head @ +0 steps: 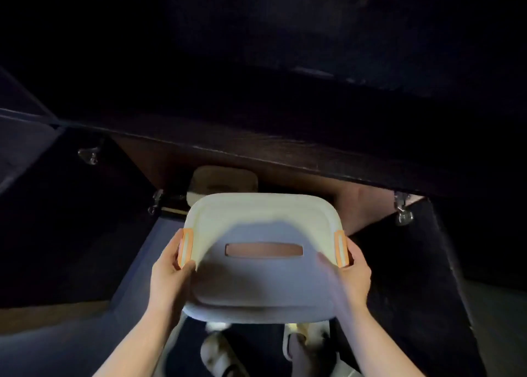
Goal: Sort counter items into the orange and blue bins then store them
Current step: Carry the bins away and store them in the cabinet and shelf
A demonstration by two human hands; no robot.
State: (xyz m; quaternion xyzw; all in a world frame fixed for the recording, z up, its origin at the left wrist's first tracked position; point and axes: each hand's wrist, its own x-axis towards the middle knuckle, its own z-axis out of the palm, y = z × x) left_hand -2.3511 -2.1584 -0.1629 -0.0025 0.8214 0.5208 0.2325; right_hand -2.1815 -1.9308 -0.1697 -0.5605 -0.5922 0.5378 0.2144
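Now both hands grasp the bin at its orange clips: left hand on one side, right hand opposite, before the open cabinet.

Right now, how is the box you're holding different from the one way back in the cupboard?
The lidded bin is gripped by the left hand and right hand, near and bright; the back container sits inside the cabinet, dim and mostly hidden. The held bin shows orange clips; none show on the back one. Both have rounded lids.
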